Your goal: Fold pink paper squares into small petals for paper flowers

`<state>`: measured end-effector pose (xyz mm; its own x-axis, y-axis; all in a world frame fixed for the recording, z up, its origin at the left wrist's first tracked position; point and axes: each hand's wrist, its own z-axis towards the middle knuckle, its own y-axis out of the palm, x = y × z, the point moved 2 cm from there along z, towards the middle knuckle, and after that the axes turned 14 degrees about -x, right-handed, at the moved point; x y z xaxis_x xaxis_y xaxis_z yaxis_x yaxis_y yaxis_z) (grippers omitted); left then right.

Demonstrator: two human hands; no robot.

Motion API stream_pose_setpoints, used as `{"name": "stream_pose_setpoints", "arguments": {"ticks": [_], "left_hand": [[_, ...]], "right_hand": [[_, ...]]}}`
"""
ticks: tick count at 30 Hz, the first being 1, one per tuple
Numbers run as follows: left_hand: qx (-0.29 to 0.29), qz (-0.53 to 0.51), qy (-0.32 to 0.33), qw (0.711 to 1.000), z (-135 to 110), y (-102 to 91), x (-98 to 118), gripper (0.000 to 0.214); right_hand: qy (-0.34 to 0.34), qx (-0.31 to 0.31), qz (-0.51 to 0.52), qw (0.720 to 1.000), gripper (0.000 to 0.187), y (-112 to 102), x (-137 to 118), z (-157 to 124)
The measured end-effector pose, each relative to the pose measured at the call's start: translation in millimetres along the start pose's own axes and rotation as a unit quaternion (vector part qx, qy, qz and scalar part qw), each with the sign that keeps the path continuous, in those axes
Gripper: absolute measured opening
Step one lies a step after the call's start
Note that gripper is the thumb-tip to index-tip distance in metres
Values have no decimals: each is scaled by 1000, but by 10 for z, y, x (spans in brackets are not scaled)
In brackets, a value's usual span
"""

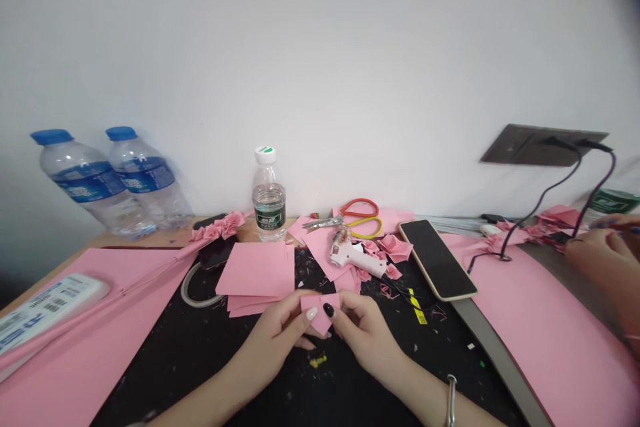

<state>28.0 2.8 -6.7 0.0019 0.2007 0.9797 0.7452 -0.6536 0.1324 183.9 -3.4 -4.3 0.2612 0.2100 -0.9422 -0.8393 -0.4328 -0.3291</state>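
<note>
A small folded piece of pink paper (320, 307) is pinched between both hands above the black mat (270, 373). My left hand (283, 327) grips its left side, thumb on the front. On the right side, my right hand (363, 327) holds it with a dark-nailed thumb, and the other fingers are partly hidden behind. A stack of pink paper squares (257, 270) lies just beyond my left hand. Past my right hand are a hot glue gun (355, 259) and folded pink paper pieces (395, 248).
Scissors (361, 217) with red and yellow handles lie near the wall, beside a small water bottle (270, 203). A phone (437, 260) rests at right. Two large bottles (145, 177) lean at left. Another person's hand (603, 253) works at far right, near cords from a socket (530, 145).
</note>
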Motion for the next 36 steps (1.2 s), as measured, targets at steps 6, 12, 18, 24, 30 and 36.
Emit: {"name": "stream_pose_setpoints", "arguments": {"ticks": [6,12,18,24,30,36], "left_hand": [[25,-9,-29,999,38,-17,-14,32],[-1,-2,-27,1000,10,5,-6,31],[-5,-35,-29,999,15,-21,8,30],[1,-63,-35,997,21,-21,-6,30],[-9,7,-27,1000,17,10,18,27],[-13,17,-32,999,26,6,17,24]], "right_hand": [[-25,72,-119,990,16,-65,-27,0],[-133,30,-215,967,31,-145,-135,-20],[-170,47,-228,958,26,-145,-156,-26],[-158,45,-181,970,17,-101,-163,-20],[-70,27,-90,993,7,-58,-121,12],[-49,20,-39,998,15,-51,-100,29]]}}
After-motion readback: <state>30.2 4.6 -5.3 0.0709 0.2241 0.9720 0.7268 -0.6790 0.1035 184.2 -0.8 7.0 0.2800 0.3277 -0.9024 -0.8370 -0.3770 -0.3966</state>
